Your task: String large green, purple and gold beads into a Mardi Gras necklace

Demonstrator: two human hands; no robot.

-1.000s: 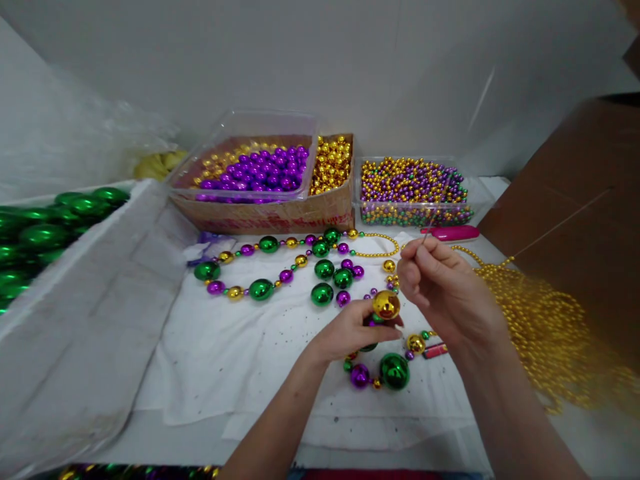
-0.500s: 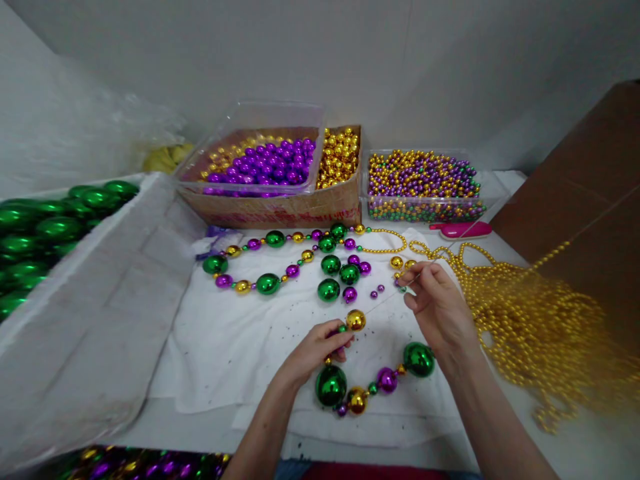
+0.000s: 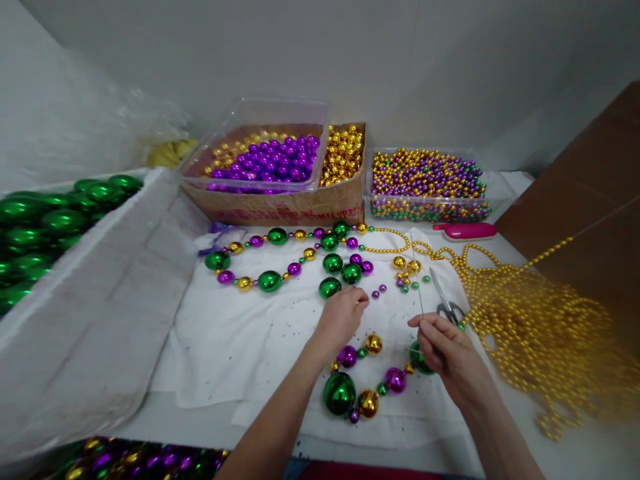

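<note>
My right hand (image 3: 447, 343) pinches a long thin needle (image 3: 419, 287), which points up and away. Below it on the white cloth lies a curved strand of large beads, with a gold bead (image 3: 373, 344) at one end, a purple bead (image 3: 395, 380) and a big green bead (image 3: 339, 393). A green bead (image 3: 419, 359) of the strand is partly behind my right hand. Palm down, my left hand (image 3: 343, 313) has its fingers drawn together beside the loose green beads (image 3: 330, 288). Whatever lies under those fingertips is hidden.
Scissors (image 3: 444, 300) lie right of loose small beads (image 3: 406, 283). A beaded necklace (image 3: 269, 281) spreads behind. Further back stand a cardboard box (image 3: 270, 208) and a clear bead tub (image 3: 430, 200). Gold bead chains (image 3: 540, 320) pile at right; a foam box (image 3: 100, 320) stands left.
My left hand has let go of the strand and moved up to the loose beads. My right hand has come down and nearer; the needle now shows upright in it, and the scissors are uncovered.
</note>
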